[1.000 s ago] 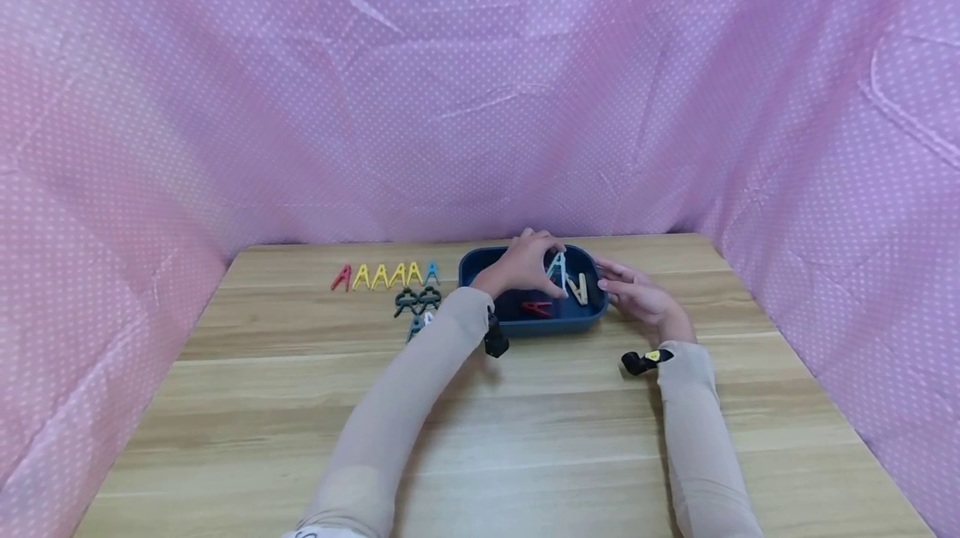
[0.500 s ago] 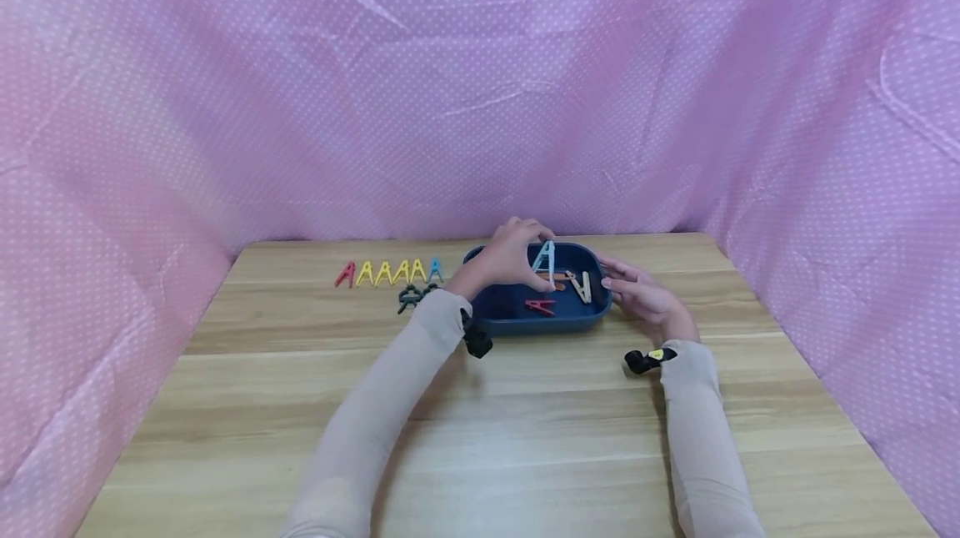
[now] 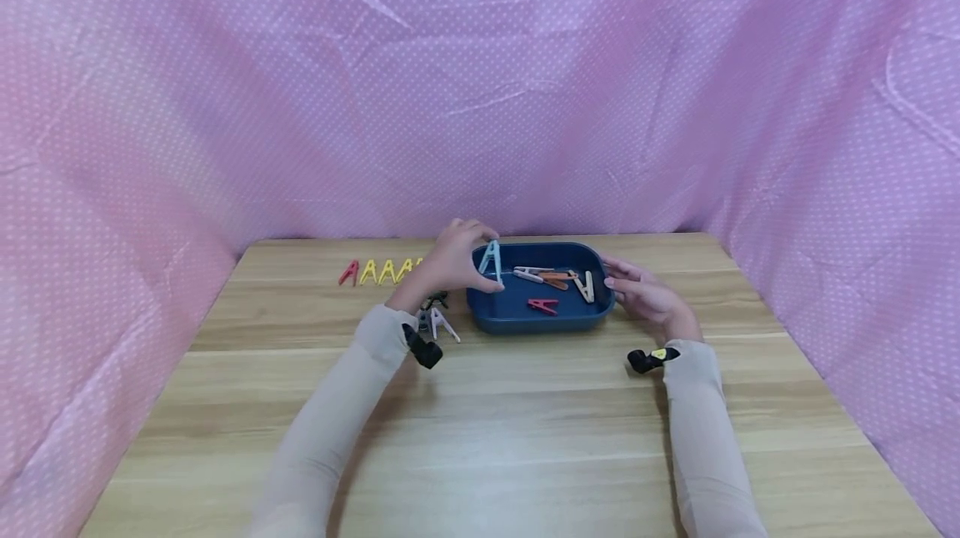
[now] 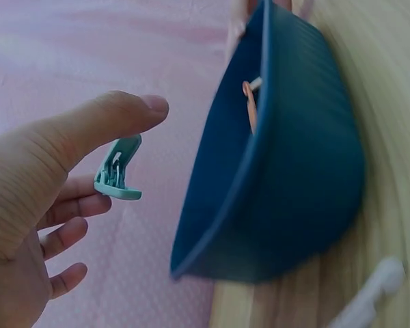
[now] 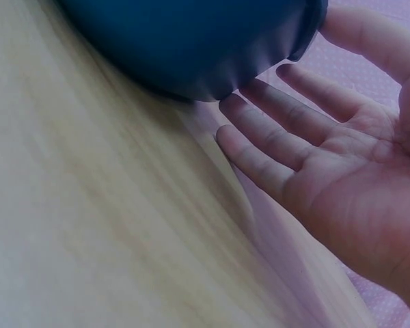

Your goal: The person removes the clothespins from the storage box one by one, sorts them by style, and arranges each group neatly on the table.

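My left hand (image 3: 450, 258) pinches a mint-green clothespin (image 3: 491, 261) between thumb and forefinger, over the left end of a dark blue tub (image 3: 540, 325). In the left wrist view the clothespin (image 4: 119, 174) sits below the thumb, apart from the tub wall (image 4: 307, 150), and the other fingers are loosely bent. My right hand (image 3: 648, 296) is at the tub's right end, thumb at the rim, the other fingers nearly straight along the outside wall. Inside the tub are a red clothespin (image 3: 543, 305), a cream one (image 3: 585, 286), a pale one (image 3: 528, 274) and orange-brown ones (image 3: 555, 278).
Left of the tub, a red clothespin (image 3: 348, 273) and several yellow ones (image 3: 367, 273) stand in a row, partly behind my left hand. Nearer lie dark green clips (image 3: 435, 299) and a white clothespin (image 3: 444, 324). A pink dotted cloth (image 3: 480, 87) hangs behind the wooden table (image 3: 525, 438).
My left hand has lifted the mint-green clothespin and carried it leftward from the tub's right side to its left end, uncovering the pins inside. My right hand stays at the tub.
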Available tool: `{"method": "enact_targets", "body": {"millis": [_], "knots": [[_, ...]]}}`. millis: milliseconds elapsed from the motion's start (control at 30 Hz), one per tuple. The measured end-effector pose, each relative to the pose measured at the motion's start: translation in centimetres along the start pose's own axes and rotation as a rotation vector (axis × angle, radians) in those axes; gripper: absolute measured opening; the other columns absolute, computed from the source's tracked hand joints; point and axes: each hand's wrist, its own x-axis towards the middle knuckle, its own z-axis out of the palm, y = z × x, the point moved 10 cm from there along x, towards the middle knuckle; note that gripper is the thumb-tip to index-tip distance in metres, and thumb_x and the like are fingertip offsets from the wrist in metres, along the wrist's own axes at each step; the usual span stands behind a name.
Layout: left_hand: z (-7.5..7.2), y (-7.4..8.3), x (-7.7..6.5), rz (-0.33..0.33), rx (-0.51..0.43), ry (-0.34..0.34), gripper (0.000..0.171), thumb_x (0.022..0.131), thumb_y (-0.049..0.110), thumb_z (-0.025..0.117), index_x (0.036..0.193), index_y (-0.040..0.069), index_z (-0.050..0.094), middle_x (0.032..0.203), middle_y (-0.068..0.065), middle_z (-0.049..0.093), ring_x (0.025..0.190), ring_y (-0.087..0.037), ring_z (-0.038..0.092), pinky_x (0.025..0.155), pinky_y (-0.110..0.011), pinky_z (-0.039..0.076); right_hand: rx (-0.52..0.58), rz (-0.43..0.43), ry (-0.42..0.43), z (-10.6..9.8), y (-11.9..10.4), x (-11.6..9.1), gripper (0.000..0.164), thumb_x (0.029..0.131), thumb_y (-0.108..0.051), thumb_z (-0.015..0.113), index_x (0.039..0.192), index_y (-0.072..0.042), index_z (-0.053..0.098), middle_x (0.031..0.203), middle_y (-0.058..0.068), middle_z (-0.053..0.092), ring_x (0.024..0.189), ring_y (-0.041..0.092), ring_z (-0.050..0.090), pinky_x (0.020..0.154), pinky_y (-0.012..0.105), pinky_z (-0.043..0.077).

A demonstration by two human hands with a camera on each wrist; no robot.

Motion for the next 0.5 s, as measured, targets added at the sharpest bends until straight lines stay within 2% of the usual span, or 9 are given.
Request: {"method": "enact_targets", "body": {"millis": [100, 233, 367, 500], "knots": [[-0.4, -1.1, -1.0, -0.016, 0.033, -0.004, 0.084, 0.069, 0.05, 0.091, 0.137, 0.013, 0.059, 0.136, -0.004, 0.059, 0.124, -0.028, 0.046, 0.107, -0.049, 0.038, 0.011, -0.002, 0.008, -0.1, -0.1, 0.0, 0.05, 0.103, 0.008, 0.041, 0.15, -0.008, 0.039, 0.138, -0.002, 0.06, 0.122, 0.007, 0.06, 0.1, 0.021, 0.049], [-0.7, -2.8, -2.6, -0.04, 0.046, -0.011, 0.083, 0.069, 0.045, 0.092, 0.137, 0.011, 0.058, 0.134, -0.006, 0.058, 0.125, -0.029, 0.045, 0.106, -0.048, 0.042, 0.003, 0.007, 0.042, -0.3, -0.1, 0.0, 0.053, 0.103, 0.008, 0.042, 0.154, -0.003, 0.033, 0.138, -0.003, 0.06, 0.122, 0.006, 0.061, 0.1, 0.021, 0.05], [-1.3, -4.4, -4.3, -0.051, 0.058, -0.003, 0.082, 0.069, 0.043, 0.093, 0.136, 0.009, 0.058, 0.135, -0.007, 0.058, 0.127, -0.029, 0.045, 0.105, -0.049, 0.045, 0.012, 0.002, 0.024, -0.1, -0.2, -0.1, 0.054, 0.103, 0.009, 0.04, 0.155, -0.001, 0.031, 0.139, -0.002, 0.06, 0.123, 0.007, 0.06, 0.101, 0.022, 0.049], [-1.9, -5.7, -6.0, -0.049, 0.089, -0.004, 0.083, 0.069, 0.042, 0.093, 0.136, 0.008, 0.059, 0.136, -0.009, 0.058, 0.125, -0.03, 0.046, 0.105, -0.051, 0.043, -0.001, -0.002, -0.014, 0.3, -0.2, -0.1, 0.052, 0.104, 0.009, 0.039, 0.154, -0.004, 0.033, 0.139, -0.002, 0.058, 0.123, 0.007, 0.059, 0.101, 0.022, 0.049]]}}
